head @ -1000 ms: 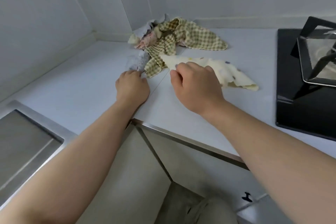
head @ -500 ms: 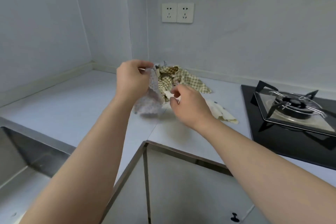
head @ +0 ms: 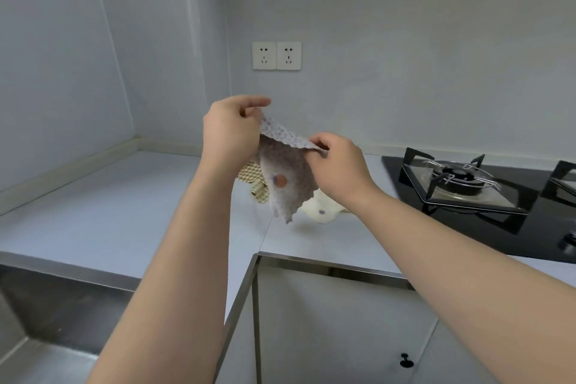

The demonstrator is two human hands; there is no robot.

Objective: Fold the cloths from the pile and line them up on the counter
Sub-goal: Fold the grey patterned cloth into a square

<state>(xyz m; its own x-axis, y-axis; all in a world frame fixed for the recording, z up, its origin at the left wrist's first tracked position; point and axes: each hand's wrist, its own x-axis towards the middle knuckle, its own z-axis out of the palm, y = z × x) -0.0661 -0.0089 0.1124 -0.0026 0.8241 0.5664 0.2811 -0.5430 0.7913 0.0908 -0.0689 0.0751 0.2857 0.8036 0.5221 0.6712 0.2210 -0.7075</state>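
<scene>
Left hand (head: 232, 131): curling its fingers and thumb round one top corner of the grey cloth (head: 288, 179), gripping it at the higher end of the span.
Right hand (head: 338, 162): pinching the opposite top edge, a little lower than the left grip and close beside it.
Grey cloth: hanging in the air between the two grips, its top edge sagging and its free corner pointing down toward the counter (head: 124, 212).
Pile: lying on the counter below and behind the grips, with the checked cloth (head: 253, 174) under the left grip and the cream cloth (head: 324, 211) under the right.
Risk, slack: the hands are gripping close together, so the cloth is probably going to fold crooked unless they spread apart.
Risk, snag: the dangling corner is hanging near the pile and could be dragging a cloth along.
Risk, hob (head: 461, 178): it is sitting to the right of the right grip, so a wide swing could be brushing it.
</scene>
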